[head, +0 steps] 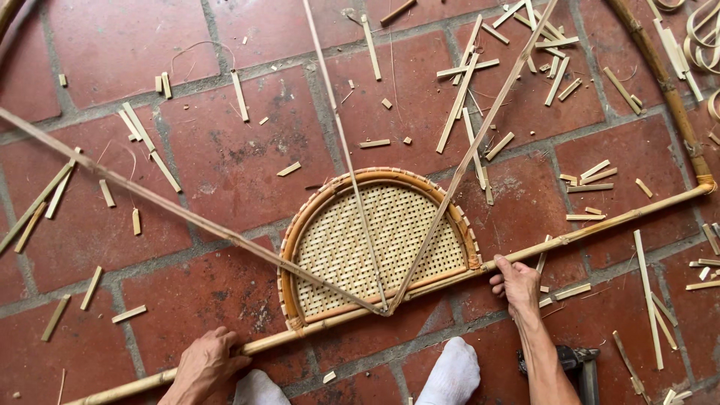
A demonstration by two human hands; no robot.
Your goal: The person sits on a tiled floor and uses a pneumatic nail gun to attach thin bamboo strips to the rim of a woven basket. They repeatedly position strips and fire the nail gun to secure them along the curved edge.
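Right, nearest you: two white-socked feet point(450, 371) at the bottom edge of the tile floor point(225, 157); a dark power tool point(577, 367) lies by your right forearm, close enough to get knocked if that arm swings back; your left hand point(204, 367) presses down on the long rattan pole point(600, 221) near the bottom-left, fingers curled together over it; your right hand point(516, 283) grips the same pole right of centre, fingers wrapped shut around it, thumb side up; the pole runs diagonally from bottom-left to the right edge, where it is lashed to a curved rattan hoop point(664, 82). Touching the pole, centre floor, sits the half-round woven cane panel point(375, 236) in its bent frame; three thin splints point(341, 135) fan from the middle of its straight edge to the far and left edges. Risk as I judge it: ease either hand and the pole could roll, so the panel slides off line; the splints look springy and could flick up or snap if the pole twists. Farther out, offcuts point(480, 75) litter the tiles, thickest at the far-right; a sliver under the pole would tilt it, or prick a sock.
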